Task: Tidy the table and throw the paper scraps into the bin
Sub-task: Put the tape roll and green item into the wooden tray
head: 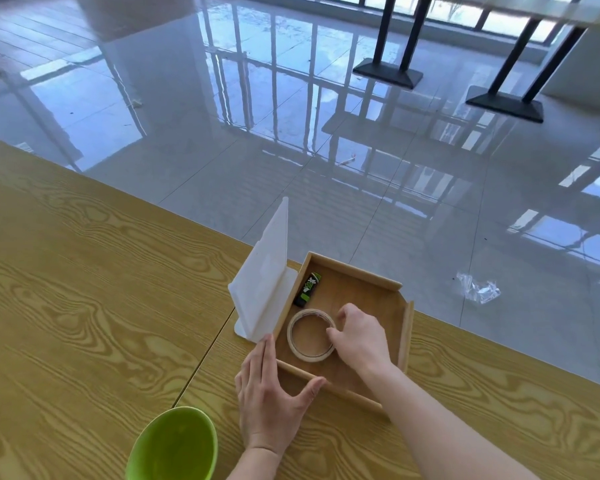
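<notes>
A shallow wooden tray (404,336) sits on the wood-grain table (84,306) near its far edge. Inside the tray lie a roll of clear tape (297,344) and a small black-and-green glue stick (308,289). My right hand (359,336) is in the tray, its fingers closed on the right side of the tape roll. My left hand (269,403) rests flat and open against the tray's near-left corner, thumb along the front rim. A green bin (174,445) stands at the table's near edge, left of my left wrist. No paper scraps are visible.
A white plastic stand (265,282) is upright just left of the tray, touching it. Beyond the table edge lies glossy tiled floor with a crumpled clear wrapper (478,289). Black table bases (388,72) stand far off.
</notes>
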The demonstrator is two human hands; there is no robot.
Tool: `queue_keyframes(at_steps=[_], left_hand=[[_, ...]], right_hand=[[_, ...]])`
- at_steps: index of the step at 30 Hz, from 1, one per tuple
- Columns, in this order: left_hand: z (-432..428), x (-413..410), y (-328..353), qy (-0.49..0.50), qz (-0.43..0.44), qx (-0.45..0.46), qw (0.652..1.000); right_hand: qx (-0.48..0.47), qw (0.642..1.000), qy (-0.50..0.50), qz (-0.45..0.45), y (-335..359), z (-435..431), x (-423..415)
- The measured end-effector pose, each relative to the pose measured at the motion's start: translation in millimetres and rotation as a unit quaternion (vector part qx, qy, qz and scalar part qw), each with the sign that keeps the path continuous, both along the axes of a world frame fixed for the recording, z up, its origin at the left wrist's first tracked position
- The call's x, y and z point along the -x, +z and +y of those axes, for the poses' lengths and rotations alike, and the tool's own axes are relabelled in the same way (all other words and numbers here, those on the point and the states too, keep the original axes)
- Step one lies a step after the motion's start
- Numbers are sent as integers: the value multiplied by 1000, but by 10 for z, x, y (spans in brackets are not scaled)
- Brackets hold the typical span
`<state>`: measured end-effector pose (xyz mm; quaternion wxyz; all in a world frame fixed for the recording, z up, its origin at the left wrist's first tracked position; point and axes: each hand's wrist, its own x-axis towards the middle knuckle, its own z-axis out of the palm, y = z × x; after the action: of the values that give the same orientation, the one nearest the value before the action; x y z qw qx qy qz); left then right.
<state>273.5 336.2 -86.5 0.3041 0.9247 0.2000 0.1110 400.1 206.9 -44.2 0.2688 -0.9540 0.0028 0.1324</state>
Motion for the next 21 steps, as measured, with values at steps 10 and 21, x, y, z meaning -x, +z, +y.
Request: queue_keyframes(at_steps=[10,21], left_hand=[[0,-2,-46,4,0,6,1000],[-5,-5,-20,-1,-1,-2,1000]], right_hand=[[27,996,-69,-53,10,-183,-344],[6,993,-92,-72,-43,-129,-478]])
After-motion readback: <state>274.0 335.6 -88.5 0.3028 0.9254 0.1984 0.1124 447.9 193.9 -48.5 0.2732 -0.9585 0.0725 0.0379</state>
